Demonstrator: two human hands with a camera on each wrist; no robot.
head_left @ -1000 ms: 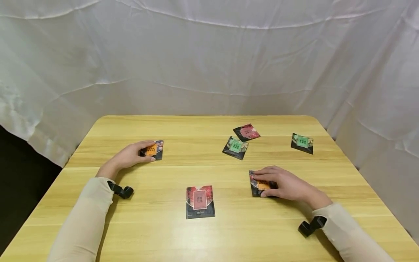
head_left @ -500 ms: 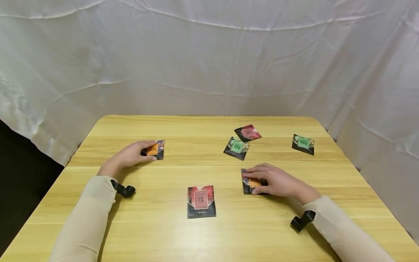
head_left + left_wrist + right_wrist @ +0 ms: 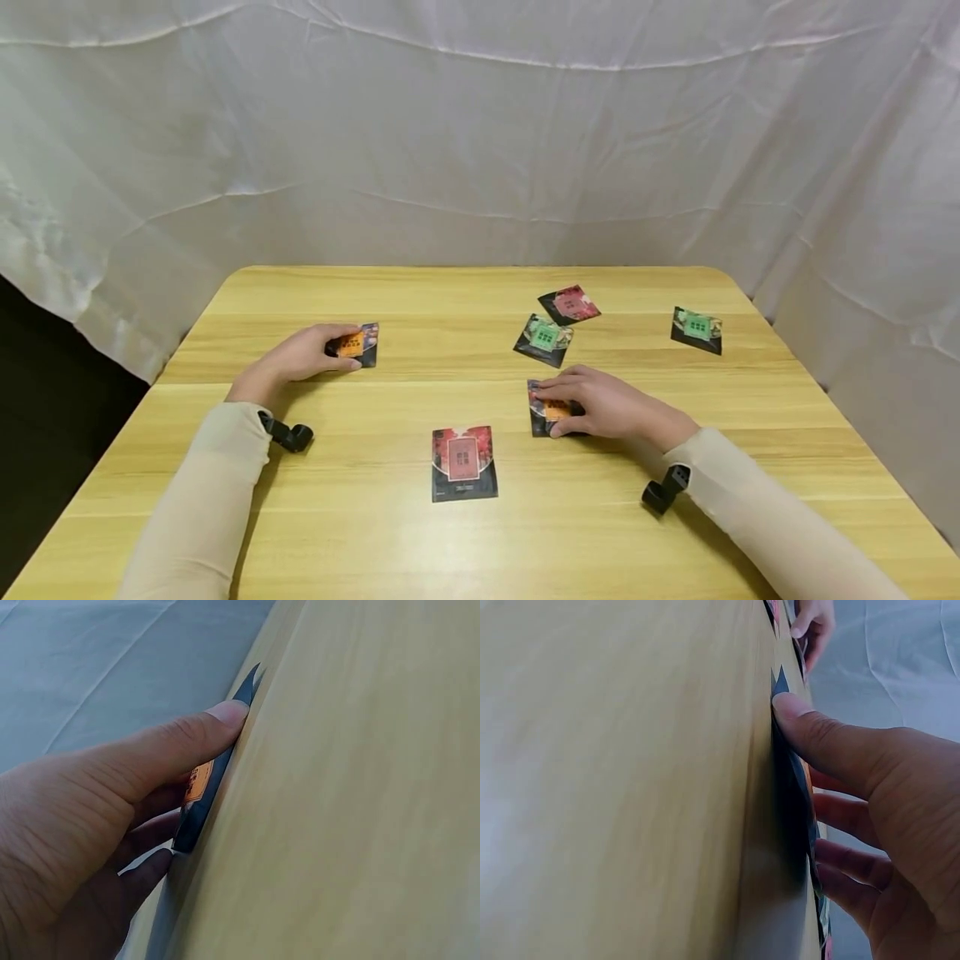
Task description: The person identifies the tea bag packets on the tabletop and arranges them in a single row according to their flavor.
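Near the table's far left, my left hand [image 3: 300, 354] spans a black sachet with an orange label [image 3: 367, 343], thumb on its near edge and fingers on the far edge. The left wrist view shows that sachet [image 3: 199, 814] gripped low at the tabletop, one corner curving up. Right of centre, my right hand [image 3: 611, 404] holds a second orange-labelled sachet [image 3: 538, 419] across its edges, the palm hiding its right part. In the right wrist view this sachet [image 3: 789, 787] bows slightly, a shadow beneath it. A larger-looking red and black sachet [image 3: 464, 464] lies flat between the hands, closer to me.
Behind my right hand lie a green-labelled sachet [image 3: 543, 340] and a red one [image 3: 570, 305], touching or overlapping at their corners. Another green-labelled sachet [image 3: 697, 330] is at the far right. Pale cloth [image 3: 480, 150] hangs behind the wooden table [image 3: 337, 533].
My right hand has moved left and slightly away from me, carrying its orange-labelled sachet along. My left hand stays on its sachet; the others lie where they were.
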